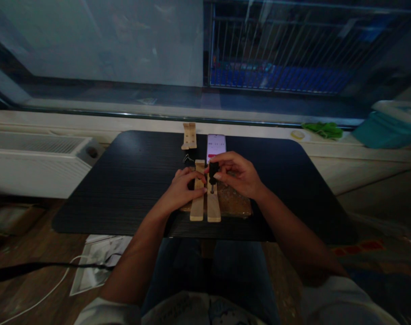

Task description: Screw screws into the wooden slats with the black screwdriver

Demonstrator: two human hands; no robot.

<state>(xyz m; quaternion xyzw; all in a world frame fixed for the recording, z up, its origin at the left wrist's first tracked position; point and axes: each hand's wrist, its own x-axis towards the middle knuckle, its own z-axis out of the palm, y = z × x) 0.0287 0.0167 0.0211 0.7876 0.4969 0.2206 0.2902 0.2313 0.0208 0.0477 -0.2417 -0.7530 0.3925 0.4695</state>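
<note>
Two light wooden slats (205, 205) lie side by side, running away from me, on a brown board (235, 205) on the dark table (124, 180). My left hand (183, 187) rests on the left slat with its fingers pressed down on it. My right hand (237, 174) pinches a small black tool (213, 171) held upright over the right slat. A lit phone (216, 146) lies just behind the slats.
A small wooden piece (189, 135) and a dark metal bit (187, 158) lie at the table's far edge. A white radiator (36, 158) stands left. On the sill at right are green cloth (323, 130) and a teal box (388, 128). Cables and paper lie on the floor.
</note>
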